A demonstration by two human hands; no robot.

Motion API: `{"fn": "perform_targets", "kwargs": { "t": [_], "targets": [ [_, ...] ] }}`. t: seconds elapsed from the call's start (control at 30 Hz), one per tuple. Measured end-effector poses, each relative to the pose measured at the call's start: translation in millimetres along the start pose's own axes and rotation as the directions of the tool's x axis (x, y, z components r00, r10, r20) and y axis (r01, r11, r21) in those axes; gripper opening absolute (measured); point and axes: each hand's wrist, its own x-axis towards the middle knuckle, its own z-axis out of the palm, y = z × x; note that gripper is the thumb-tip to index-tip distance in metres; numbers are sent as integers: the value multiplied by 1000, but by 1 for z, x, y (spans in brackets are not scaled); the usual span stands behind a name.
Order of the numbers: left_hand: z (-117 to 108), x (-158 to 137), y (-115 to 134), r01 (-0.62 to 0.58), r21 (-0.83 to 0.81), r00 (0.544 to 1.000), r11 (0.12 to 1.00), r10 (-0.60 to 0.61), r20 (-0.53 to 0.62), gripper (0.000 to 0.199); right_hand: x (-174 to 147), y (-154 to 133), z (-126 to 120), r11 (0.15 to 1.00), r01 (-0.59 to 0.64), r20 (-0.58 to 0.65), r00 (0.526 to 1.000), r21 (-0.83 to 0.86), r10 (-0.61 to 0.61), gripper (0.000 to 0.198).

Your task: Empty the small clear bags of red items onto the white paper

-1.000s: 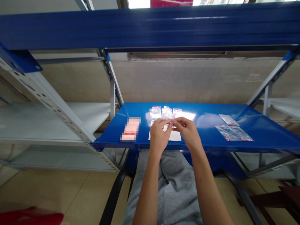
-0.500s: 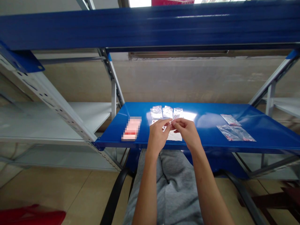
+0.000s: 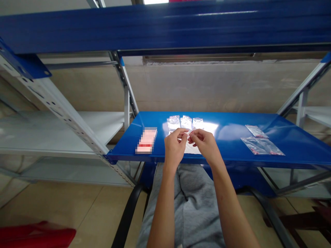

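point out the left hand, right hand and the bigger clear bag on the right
left hand (image 3: 173, 146), head view, back of hand
right hand (image 3: 207, 143), head view, back of hand
bigger clear bag (image 3: 262, 145), head view, its middle

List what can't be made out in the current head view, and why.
All in the head view:
Pale item between left hand and right hand: too small, partly hidden by them; which grips it is unclear.
White sheet: partly covered by both hands.
Pink item: pixelated, markings unreadable.
Larger clear bag: red contents too small.
Red thing, lower left: cut off by the picture's edge.
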Motion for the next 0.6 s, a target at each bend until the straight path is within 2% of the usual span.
{"fn": "perform_targets", "kwargs": {
  "t": [0.17,0.27,0.37,0.5,0.6],
  "targets": [
    [0,1,-1,34,28,999,999,-34,-7,13,-1,0,4,996,-4,-62,998,-93,-1,19],
    [-4,1,0,32,41,998,999,-34,53,14,-2,-3,4,988,40,-76,996,-148,-51,16],
    [-7,2,0,4,24,995,1000,-7,102,12,-4,-7,2,988,75,-73,994,-132,-86,15],
    [-5,1,2,-39,-1,994,999,39,103,15,-5,-11,2,987,115,-82,989,-113,-124,14],
    [-3,1,5,-39,-10,993,999,40,107,14,-6,-11,2,981,105,-99,988,-161,-122,17]
  ]
}}
